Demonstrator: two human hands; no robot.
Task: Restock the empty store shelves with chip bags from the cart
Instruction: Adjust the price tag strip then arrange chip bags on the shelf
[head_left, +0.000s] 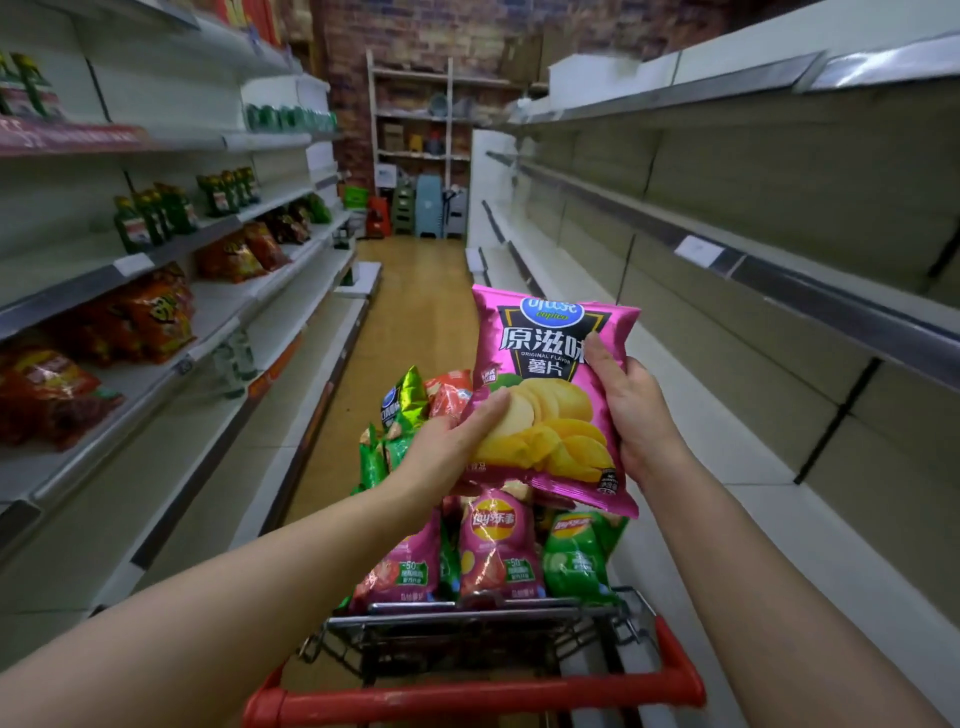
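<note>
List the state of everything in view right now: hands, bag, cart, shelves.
pink chip bag: upright, held above the cart.
left hand: holds the bag's lower left edge.
right hand: grips the bag's right edge, thumb on front.
cart: loaded with chip bags.
right shelves: bare.
left shelves: partly stocked.

Green bottles (150, 218) at left; stacked stools (428, 205) at aisle end; brick wall (415, 31) behind; wood floor (415, 291).

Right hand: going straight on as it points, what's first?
Probably nothing near: right hand, gripping the pink chip bag, points down the open aisle, empty shelves off to its right. Depth unclear.
</note>
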